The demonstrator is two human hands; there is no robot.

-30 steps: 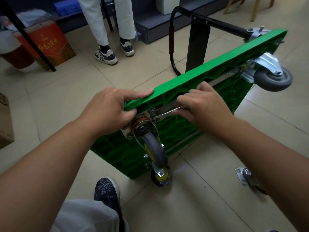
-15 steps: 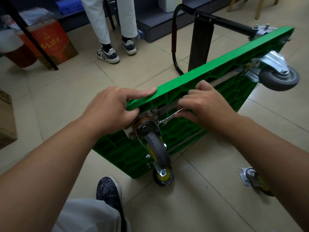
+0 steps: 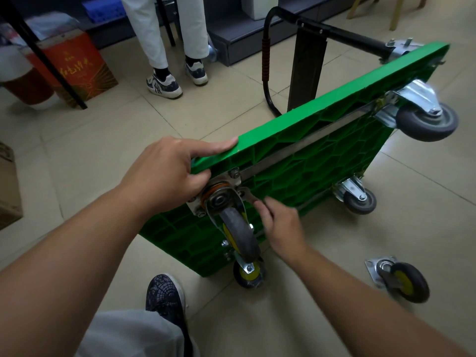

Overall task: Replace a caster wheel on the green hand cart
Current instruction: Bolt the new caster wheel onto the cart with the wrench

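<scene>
Beside the caster (image 3: 239, 235), right hand (image 3: 282, 228) pinches a half-hidden wrench (image 3: 248, 195); left hand (image 3: 167, 173) grips cart (image 3: 322, 155).

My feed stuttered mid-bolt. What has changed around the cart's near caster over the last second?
The right hand came down from near the cart's top edge with the wrench and now pinches it at a lower bolt on the plate of the mounted caster, beside the wheel. Unchanged: the left hand grips the green cart by its edge above that caster, and the loose caster lies on the floor.
</scene>
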